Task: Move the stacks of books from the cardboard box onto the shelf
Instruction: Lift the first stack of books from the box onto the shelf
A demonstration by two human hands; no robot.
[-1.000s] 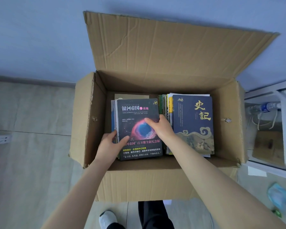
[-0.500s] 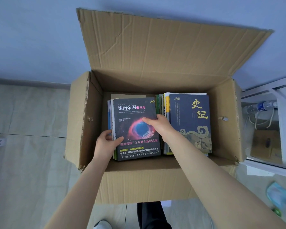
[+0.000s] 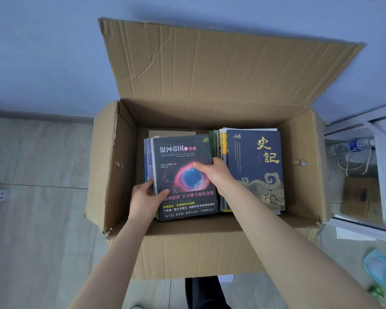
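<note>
— What sits on the gray floor (image 3: 42, 230)?
— An open cardboard box (image 3: 198, 250).
— And the hands?
— The left hand (image 3: 145, 198) and right hand (image 3: 214, 173) both hold the stack of books (image 3: 183, 156) in the box's left half. The right fingers are hidden, maybe tucked down its side. Another stack (image 3: 255, 172) fills the right half.

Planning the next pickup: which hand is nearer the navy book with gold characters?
Right. The right hand is next to the navy book; the left hand grips the nebula-cover stack farther left.
</note>
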